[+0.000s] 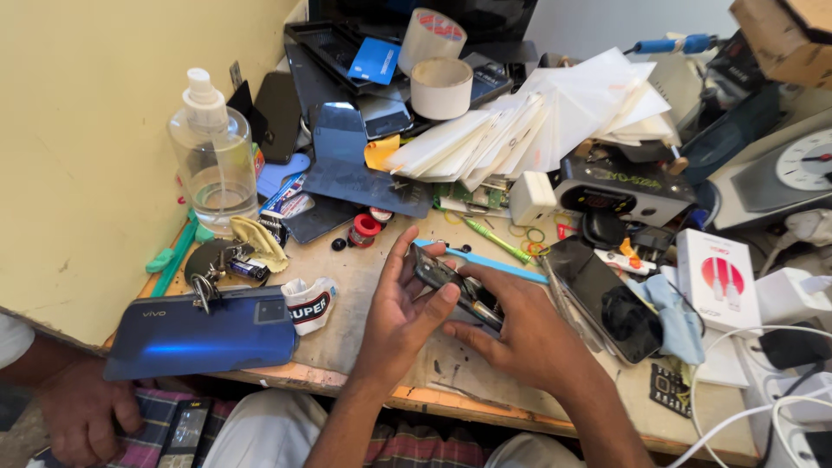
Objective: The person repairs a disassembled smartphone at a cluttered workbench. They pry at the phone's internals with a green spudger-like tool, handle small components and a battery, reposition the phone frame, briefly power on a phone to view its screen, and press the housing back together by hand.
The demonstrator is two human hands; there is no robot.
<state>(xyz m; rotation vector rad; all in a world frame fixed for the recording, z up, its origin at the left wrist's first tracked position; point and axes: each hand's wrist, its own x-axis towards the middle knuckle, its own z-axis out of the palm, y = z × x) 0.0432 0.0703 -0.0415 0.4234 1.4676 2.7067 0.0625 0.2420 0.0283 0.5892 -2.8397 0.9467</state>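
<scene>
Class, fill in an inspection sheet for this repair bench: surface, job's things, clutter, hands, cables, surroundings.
Surface: worn wooden bench, crowded.
Job's things: dark phone part, held over the bench.
Clutter: blue phone back cover, clear pump bottle, tape rolls, stack of white sleeves, cracked phone.
Hands: left hand and right hand both grip the part.
Cables: white cables at right.
Surroundings: yellow wall; another person's hand lower left.

Phone repair bench, as I see it. Worn wooden table crowded with phones, tape rolls, screen protector packs, cables.
</scene>
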